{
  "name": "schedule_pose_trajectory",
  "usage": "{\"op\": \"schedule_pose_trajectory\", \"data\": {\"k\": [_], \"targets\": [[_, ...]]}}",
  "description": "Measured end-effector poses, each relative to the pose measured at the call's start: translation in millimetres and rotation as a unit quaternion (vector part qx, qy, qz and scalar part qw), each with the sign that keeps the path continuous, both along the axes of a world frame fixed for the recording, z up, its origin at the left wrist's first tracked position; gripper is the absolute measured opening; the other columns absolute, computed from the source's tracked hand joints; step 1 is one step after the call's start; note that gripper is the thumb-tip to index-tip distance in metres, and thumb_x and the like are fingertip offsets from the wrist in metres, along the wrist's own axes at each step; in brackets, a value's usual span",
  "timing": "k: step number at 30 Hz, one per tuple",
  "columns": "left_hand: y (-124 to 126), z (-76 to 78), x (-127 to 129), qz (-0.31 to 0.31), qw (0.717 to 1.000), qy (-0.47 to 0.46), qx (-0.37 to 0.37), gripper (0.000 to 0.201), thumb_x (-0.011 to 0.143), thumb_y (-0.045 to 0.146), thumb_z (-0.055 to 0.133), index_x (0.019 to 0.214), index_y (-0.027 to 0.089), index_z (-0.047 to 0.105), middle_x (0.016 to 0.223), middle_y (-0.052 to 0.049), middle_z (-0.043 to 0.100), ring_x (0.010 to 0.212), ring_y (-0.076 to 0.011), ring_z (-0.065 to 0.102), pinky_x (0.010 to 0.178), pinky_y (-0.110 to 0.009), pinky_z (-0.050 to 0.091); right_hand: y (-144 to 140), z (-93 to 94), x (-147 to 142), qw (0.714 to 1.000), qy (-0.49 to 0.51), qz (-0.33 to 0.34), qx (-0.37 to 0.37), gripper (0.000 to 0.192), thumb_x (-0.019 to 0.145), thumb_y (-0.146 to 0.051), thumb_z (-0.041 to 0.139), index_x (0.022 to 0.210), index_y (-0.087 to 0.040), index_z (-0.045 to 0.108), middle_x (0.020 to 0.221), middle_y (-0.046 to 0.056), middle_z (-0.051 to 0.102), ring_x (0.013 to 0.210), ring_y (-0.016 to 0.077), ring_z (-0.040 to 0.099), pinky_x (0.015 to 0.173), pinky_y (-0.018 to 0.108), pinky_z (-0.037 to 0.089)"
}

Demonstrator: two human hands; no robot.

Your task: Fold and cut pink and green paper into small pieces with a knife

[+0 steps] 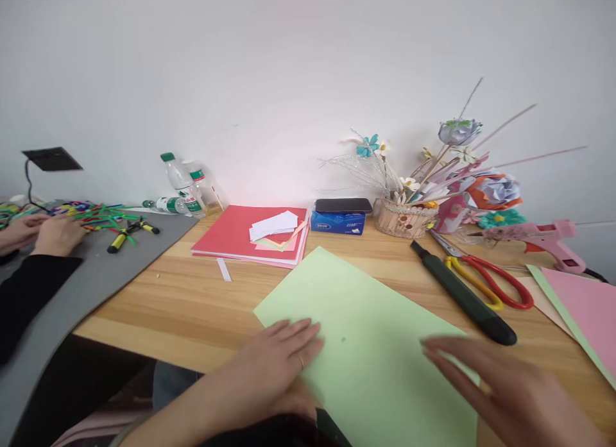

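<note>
Left hand point(276, 360) lies flat, fingers spread, on the green paper point(370, 344) at lower centre of the worktop point(192, 299); right hand point(495, 386), open and blurred, hovers over its right edge, gripping nothing.

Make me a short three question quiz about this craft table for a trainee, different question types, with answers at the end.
1. True or false: the left hand lies flat on the light green sheet.
2. Multiple choice: what lies directly beside the black utility knife? A) the scissors B) the glue gun C) the water bottles
3. Fill in: the dark phone rests on a blue ____.

Key:
1. True; the right hand is over the same sheet, blurred.
2. A, the scissors with red and yellow handles.
3. Box.
</note>
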State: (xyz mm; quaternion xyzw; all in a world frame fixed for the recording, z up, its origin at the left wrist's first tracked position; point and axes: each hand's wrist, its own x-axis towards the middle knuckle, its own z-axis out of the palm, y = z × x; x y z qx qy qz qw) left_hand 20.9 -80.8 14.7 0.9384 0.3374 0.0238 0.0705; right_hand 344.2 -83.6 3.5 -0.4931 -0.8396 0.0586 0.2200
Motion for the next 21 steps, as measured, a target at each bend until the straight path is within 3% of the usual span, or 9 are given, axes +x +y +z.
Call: {"op": "schedule_pose_trajectory", "data": {"k": [2, 3, 5, 8, 13, 16, 18, 21], "targets": [[-8, -13.5, 1, -0.009, 1.0, 0.028, 0.012, 0.081, 0.076, 0.062, 0.056, 0.136, 0.011, 0.036, 0.142, -0.018, 0.032, 0.133, -0.0295, 0.028, 0.105, -0.045, 0.033, 33, 9.8, -8, 0.996, -0.019, -0.072, -0.057, 0.036, 0.083, -0.041, 0.046, 0.11, -0.021, 0.059, 0.118, 0.01, 0.06, 0.105, 0.0257, 0.057, 0.089, 0.039, 0.044], [-11, -18.7, 1, -0.008, 0.999, 0.038, 0.024, 0.08, 0.076, 0.058, 0.059, 0.136, 0.01, 0.035, 0.142, -0.019, 0.031, 0.133, -0.0303, 0.027, 0.105, -0.047, 0.033, 48, 12.1, -14, 0.995, -0.026, -0.066, -0.076, 0.041, 0.08, -0.04, 0.05, 0.114, -0.017, 0.057, 0.122, 0.013, 0.057, 0.111, 0.0275, 0.053, 0.093, 0.041, 0.041], [-14, -26.2, 1, -0.004, 0.998, 0.043, 0.048, 0.074, 0.08, 0.048, 0.061, 0.137, 0.009, 0.033, 0.141, -0.021, 0.031, 0.133, -0.0305, 0.026, 0.104, -0.049, 0.033, 68, 13.1, -26, 0.992, -0.036, -0.054, -0.11, 0.042, 0.072, -0.033, 0.058, 0.111, -0.015, 0.058, 0.115, 0.014, 0.059, 0.105, 0.028, 0.055, 0.089, 0.041, 0.042], [-20, -32.3, 0, -0.007, 0.997, 0.028, 0.069, 0.066, 0.084, 0.037, 0.059, 0.137, 0.01, 0.031, 0.14, -0.02, 0.033, 0.133, -0.0288, 0.027, 0.104, -0.048, 0.034, 78, 12.4, -37, 0.986, -0.033, -0.044, -0.16, 0.034, 0.066, -0.022, 0.059, 0.099, -0.016, 0.06, 0.099, 0.01, 0.062, 0.081, 0.0219, 0.061, 0.072, 0.034, 0.046], [-24, -34.4, -3, -0.02, 0.994, 0.018, 0.101, 0.057, 0.084, 0.025, 0.055, 0.135, 0.01, 0.034, 0.141, -0.016, 0.036, 0.133, -0.0264, 0.03, 0.104, -0.045, 0.035, 68, 22.0, -32, 0.971, 0.013, -0.024, -0.238, 0.004, 0.065, -0.022, 0.056, 0.063, -0.021, 0.052, 0.06, -0.003, 0.052, 0.056, 0.0154, 0.05, 0.054, 0.028, 0.039], [-24, -31.2, -3, -0.032, 0.989, 0.016, 0.145, 0.055, 0.085, 0.024, 0.052, 0.135, 0.01, 0.035, 0.141, -0.014, 0.037, 0.134, -0.0269, 0.029, 0.106, -0.046, 0.032, 51, 30.9, -24, 0.961, 0.071, 0.004, -0.267, 0.015, 0.072, -0.032, 0.055, 0.062, -0.021, 0.052, 0.065, -0.002, 0.054, 0.061, 0.0151, 0.052, 0.056, 0.027, 0.042], [-23, -29.4, -3, -0.038, 0.98, 0.014, 0.195, 0.057, 0.085, 0.03, 0.055, 0.135, 0.01, 0.036, 0.14, -0.015, 0.04, 0.135, -0.0289, 0.024, 0.107, -0.05, 0.026, 37, 32.7, -17, 0.947, 0.142, 0.004, -0.288, 0.021, 0.077, -0.042, 0.052, 0.071, -0.022, 0.056, 0.077, 0.0, 0.061, 0.069, 0.0165, 0.057, 0.061, 0.028, 0.047], [-24, -31.5, -4, -0.023, 0.958, 0.006, 0.286, 0.059, 0.081, 0.041, 0.061, 0.132, 0.017, 0.043, 0.138, -0.012, 0.043, 0.138, -0.0286, 0.017, 0.111, -0.053, 0.012, 17, 26.1, -6, 0.884, 0.334, -0.071, -0.319, 0.032, 0.071, -0.05, 0.059, 0.088, -0.023, 0.062, 0.09, 0.006, 0.068, 0.077, 0.0242, 0.064, 0.063, 0.035, 0.053]]}}
